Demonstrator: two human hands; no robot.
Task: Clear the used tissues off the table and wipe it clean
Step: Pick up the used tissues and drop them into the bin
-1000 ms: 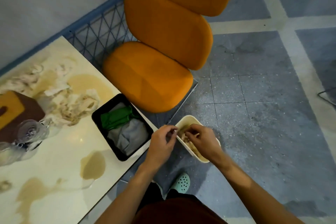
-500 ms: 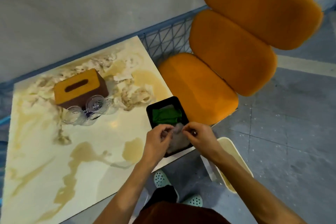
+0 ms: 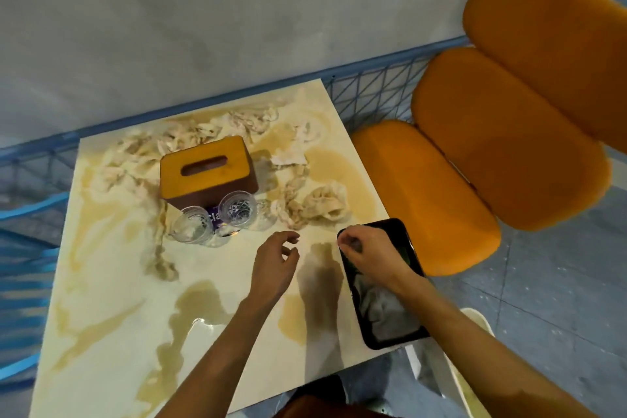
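The head view looks down on a glossy cream marble-patterned bench [image 3: 112, 332] carrying brownish puddles. Nearest, at the lower right of the frame, a pale plastic bin [image 3: 475, 380] stands on the grey floor just off the bench's corner. Above it, a black rectangular tray [image 3: 412, 241] lies at the bench's right edge with a grey cloth [image 3: 383, 309] in it. The right hand [image 3: 369, 251] hovers over the tray's far end with its grip narrow, fingers curled in; whether it pinches anything cannot be told. The left hand [image 3: 274, 265] hangs over bare bench at the centre of the frame, its grip loosely spread and holding nothing.

Beyond both hands, toward the upper centre, the crumpled, stained used tissues [image 3: 322, 204] lie in a heap, near the right hand's fingertips but apart from them. More are strewn along the far edge and to the left. Two clear cut-glass tumblers [image 3: 237, 207] stand beside a brown tissue box with an orange slotted lid [image 3: 207, 173]. At the upper right sits an orange cushioned chair [image 3: 509, 146].
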